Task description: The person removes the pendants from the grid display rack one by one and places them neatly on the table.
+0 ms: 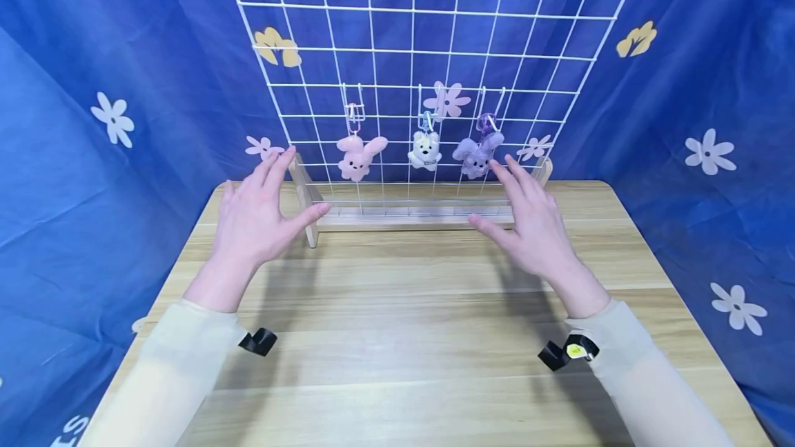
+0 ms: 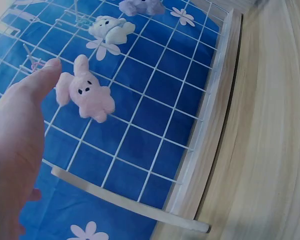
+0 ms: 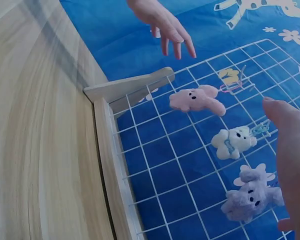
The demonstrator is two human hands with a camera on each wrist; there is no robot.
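Three small plush keychains hang from hooks on a white wire grid rack [image 1: 388, 50]. On the left is a pink long-eared plush [image 1: 356, 159], in the middle a white bear plush [image 1: 425, 150], on the right a purple long-eared plush [image 1: 475, 157]. My left hand [image 1: 254, 216] hovers beside the rack's left foot, fingers spread and holding nothing. With fingers likewise spread, my right hand [image 1: 531, 223] is nearest the purple plush; whether a fingertip touches it I cannot tell. In the right wrist view the purple plush [image 3: 250, 197] lies close to that hand's thumb.
The rack's wooden base [image 1: 410, 223] stands at the back of a light wood-grain table [image 1: 397, 336]. Behind and around the table hangs a blue cloth [image 1: 124, 178] with flower prints. Black straps with small devices [image 1: 562, 354] sit on both wrists.
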